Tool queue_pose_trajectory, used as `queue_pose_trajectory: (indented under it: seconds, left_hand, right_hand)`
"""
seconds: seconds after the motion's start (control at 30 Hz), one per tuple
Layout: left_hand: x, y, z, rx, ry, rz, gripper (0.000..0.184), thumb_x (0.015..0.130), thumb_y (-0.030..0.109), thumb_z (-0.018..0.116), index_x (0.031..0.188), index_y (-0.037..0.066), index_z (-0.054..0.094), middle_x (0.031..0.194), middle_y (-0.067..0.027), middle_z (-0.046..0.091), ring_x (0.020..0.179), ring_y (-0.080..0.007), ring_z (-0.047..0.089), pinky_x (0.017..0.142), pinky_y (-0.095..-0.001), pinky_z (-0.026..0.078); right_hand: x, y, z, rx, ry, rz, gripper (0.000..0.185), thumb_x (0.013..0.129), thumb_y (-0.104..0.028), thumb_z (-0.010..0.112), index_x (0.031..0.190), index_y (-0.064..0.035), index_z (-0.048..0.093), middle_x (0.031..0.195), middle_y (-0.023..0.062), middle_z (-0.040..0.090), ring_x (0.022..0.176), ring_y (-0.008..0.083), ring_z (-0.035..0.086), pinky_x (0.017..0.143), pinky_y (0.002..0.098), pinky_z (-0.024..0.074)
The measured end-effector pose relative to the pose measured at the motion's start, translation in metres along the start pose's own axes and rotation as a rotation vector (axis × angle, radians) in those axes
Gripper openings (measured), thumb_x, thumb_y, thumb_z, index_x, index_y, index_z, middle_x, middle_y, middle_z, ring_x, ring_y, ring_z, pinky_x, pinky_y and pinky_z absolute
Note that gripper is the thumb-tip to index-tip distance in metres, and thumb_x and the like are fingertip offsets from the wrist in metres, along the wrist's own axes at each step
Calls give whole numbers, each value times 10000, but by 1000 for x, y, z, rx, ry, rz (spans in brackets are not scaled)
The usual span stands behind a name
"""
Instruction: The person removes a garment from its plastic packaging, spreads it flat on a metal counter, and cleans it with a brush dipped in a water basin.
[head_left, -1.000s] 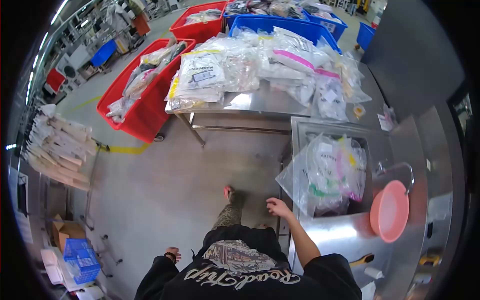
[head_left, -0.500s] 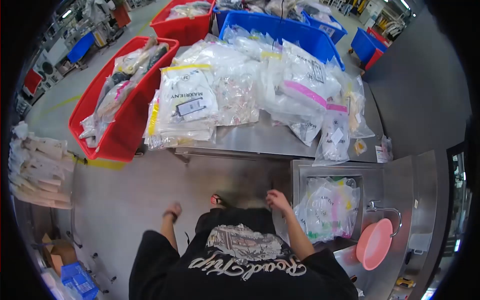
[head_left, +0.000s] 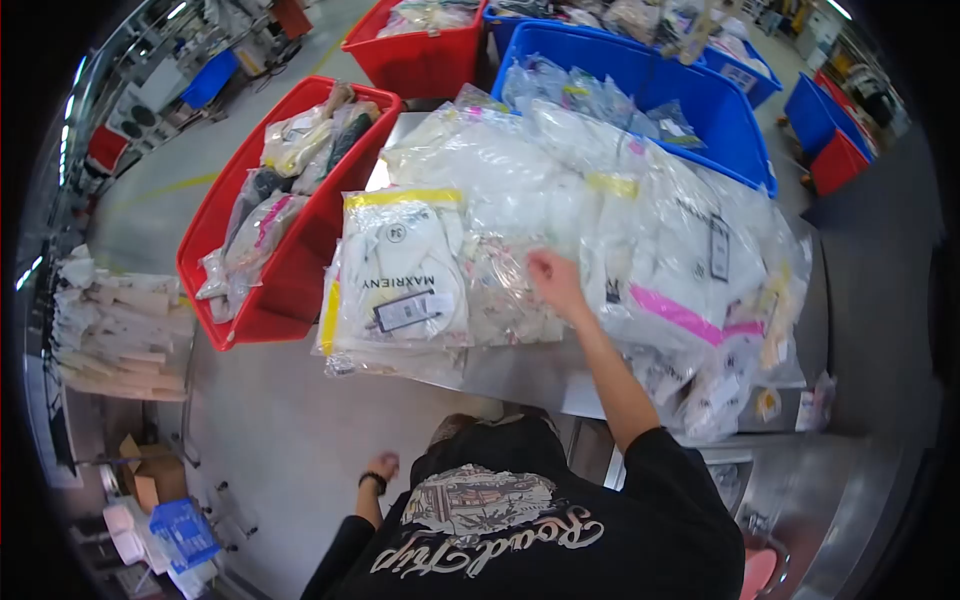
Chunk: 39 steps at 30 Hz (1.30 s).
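My right hand (head_left: pixel 556 280) is stretched out over the table, at the right side of a clear bag with a small-patterned garment (head_left: pixel 497 285). Its fingers are curled in, and I cannot make out what is between them, if anything. To its left lies a flat, yellow-edged MAXRIENY garment bag (head_left: pixel 403 262) with a label on it. A pile of white garment bags, one with a pink strip (head_left: pixel 676 314), lies to its right. My left hand (head_left: pixel 382 466), with a dark wristband, hangs low over the floor, loosely bent and holding nothing.
The steel table (head_left: pixel 535 380) runs in front of me. A red bin (head_left: pixel 245 320) of bagged garments stands left, a blue bin (head_left: pixel 735 145) behind the pile. A metal sink (head_left: pixel 738 470) and a pink basin (head_left: pixel 757 574) are at lower right. White pieces hang on a rack (head_left: pixel 120 325) at left.
My right hand has moved from beside my body, forward and up over the bags. The table now appears closer, and the sink has slipped mostly behind my right arm. My left hand stays low.
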<state>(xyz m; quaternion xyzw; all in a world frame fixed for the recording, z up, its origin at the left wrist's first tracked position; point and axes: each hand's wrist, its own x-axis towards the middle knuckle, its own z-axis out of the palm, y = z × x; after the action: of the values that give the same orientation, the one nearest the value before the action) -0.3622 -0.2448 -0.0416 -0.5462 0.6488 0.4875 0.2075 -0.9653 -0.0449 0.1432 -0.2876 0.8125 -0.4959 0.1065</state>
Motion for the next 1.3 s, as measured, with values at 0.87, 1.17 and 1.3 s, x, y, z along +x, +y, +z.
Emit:
queue_pose_trajectory:
  seconds: [0.87, 1.17, 1.3]
  left_hand:
    - [190, 646, -215, 220, 403, 1240, 298, 885, 117, 614, 1172, 49, 660, 1123, -132, 688, 999, -313, 655, 880, -390, 526]
    - [230, 722, -63, 467, 116, 835, 497, 842, 342, 688, 1198, 13, 582, 1055, -239, 676, 1006, -415, 641, 883, -458, 518]
    - [181, 668, -38, 238, 80, 1541, 365, 766, 233, 687, 1075, 50, 618, 926, -172, 667, 806, -399, 621, 726, -473, 506]
  right_hand:
    - [-68, -50, 45, -856, 99, 166, 541, 659, -336, 765, 1120, -97, 615, 1001, 84, 645, 951, 281, 576, 927, 394, 392]
    - [-101, -94, 82, -734, 160, 391, 570, 671, -288, 757, 1167, -64, 590, 1081, 101, 647, 1006, 293, 567, 959, 394, 371]
    - [-107, -91, 88, -738, 107, 490, 591, 677, -274, 740, 1206, -71, 572, 1115, 95, 643, 1017, 298, 573, 942, 398, 379]
